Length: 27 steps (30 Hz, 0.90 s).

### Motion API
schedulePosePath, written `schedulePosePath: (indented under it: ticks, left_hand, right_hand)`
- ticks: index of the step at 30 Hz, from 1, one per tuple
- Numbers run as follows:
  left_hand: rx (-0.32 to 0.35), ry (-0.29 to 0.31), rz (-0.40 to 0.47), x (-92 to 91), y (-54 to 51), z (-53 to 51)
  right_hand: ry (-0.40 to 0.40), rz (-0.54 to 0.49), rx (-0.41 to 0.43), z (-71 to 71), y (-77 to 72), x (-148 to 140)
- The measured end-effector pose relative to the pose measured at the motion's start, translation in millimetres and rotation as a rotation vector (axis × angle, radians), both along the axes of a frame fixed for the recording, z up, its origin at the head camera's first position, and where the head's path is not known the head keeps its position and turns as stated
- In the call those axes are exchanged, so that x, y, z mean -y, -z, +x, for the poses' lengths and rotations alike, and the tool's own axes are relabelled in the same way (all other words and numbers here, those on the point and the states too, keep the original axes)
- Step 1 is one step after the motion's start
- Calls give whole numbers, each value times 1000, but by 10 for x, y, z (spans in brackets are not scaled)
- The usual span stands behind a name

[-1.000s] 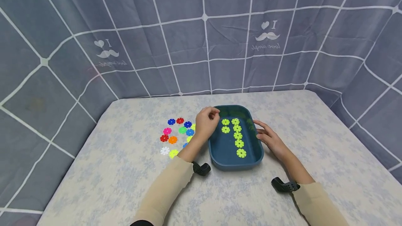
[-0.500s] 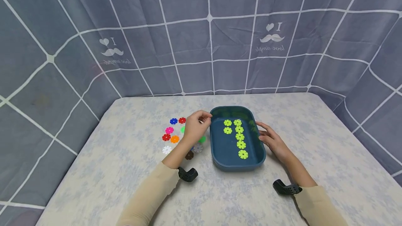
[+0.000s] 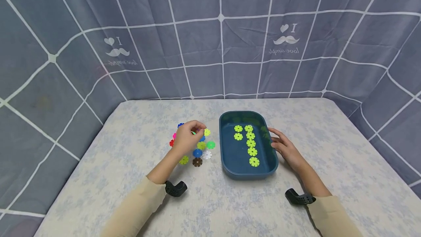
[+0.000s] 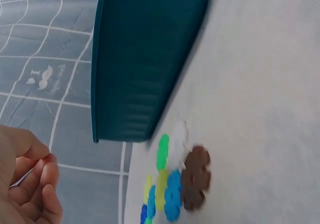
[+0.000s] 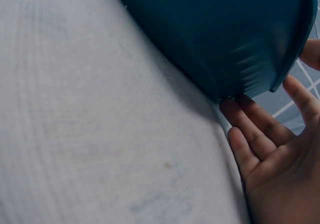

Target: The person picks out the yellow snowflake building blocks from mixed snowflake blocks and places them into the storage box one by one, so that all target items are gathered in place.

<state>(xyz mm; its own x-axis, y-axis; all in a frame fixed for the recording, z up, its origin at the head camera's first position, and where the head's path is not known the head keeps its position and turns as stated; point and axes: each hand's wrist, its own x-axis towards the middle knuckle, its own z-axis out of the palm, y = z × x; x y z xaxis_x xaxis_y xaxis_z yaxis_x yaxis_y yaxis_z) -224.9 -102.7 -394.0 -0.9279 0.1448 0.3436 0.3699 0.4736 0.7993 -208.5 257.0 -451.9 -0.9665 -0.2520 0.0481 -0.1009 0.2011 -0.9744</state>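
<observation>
Over the loose flower-shaped plastic discs on the table hovers my left hand [image 3: 186, 137], its fingers loosely bent and nothing visible between them. Part of the pile is hidden beneath it. Brown [image 4: 196, 178], white, green, blue and yellow-green discs show around the hand; a yellow one [image 3: 207, 132] lies by its fingertips. To the right stands a dark teal box [image 3: 248, 176]. Inside are several yellow-green discs [image 3: 252, 151], a longer column on the right and two on the left. My right hand [image 3: 286, 151] touches the box's right wall with extended fingers.
A pale floral cloth [image 3: 243, 207] covers the table. Grey-blue curtains [image 3: 197, 46] with white grid lines stand behind and at both sides. A black band with a camera mount [image 3: 175, 188] sits on the left wrist, and another [image 3: 299, 196] on the right.
My left hand has moved left from the box's left rim to above the loose discs. My right hand stays at the box's right side. The view has shifted slightly.
</observation>
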Motion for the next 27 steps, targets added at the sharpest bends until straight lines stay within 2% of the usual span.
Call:
schedulePosePath:
  ticks: [14, 21, 27]
  left_hand:
    - [38, -35, -134, 224, 96, 71]
    - [-1, 55, -207, 349, 216, 114]
    - [55, 95, -250, 474, 233, 129]
  right_hand:
    - [-15, -8, -2, 4, 2, -16]
    - [-5, -11, 5, 21, 9, -11]
    - [-3, -10, -6, 27, 8, -10]
